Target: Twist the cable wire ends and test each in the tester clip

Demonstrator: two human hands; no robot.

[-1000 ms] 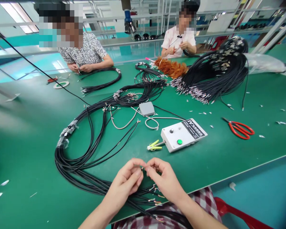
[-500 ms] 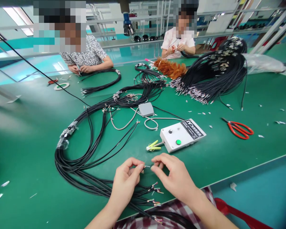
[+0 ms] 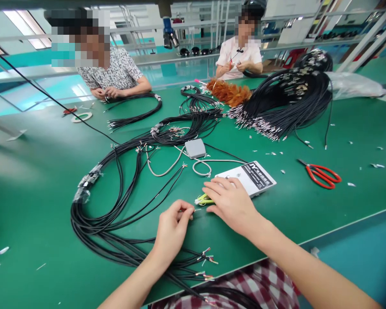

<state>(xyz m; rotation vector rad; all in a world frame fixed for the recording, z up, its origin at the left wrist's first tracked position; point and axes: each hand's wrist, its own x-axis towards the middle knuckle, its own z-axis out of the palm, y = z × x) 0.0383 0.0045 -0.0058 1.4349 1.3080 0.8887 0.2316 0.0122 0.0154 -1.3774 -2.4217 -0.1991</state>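
My left hand (image 3: 173, 225) is closed in a pinch on a cable end (image 3: 197, 210), whose thin pale tip sticks out to the right of the fingertips. Most of that cable is hidden behind the hand. My right hand (image 3: 232, 202) is open, fingers stretched out over the yellow-green clip (image 3: 202, 200) on the near side of a white control box (image 3: 252, 189). The hand covers part of the box and of the clip; whether it touches the clip I cannot tell. A taped bundle of black cables (image 3: 80, 223) curves round to the left, several stripped coloured wire ends (image 3: 209, 256) lying below my hands.
Red-handled scissors (image 3: 323, 175) lie at the right. A grey pedal-like block (image 3: 195, 148) with a looped grey cord sits behind the box. A big heap of black cables (image 3: 286, 98) is farther back, beside an orange-brown fluffy duster (image 3: 230, 92). Two co-workers (image 3: 116, 71) sit across the table.
My right hand has let go of the wire tip, opened and moved up over the clip and box. My left hand has risen slightly, still pinching the cable end.
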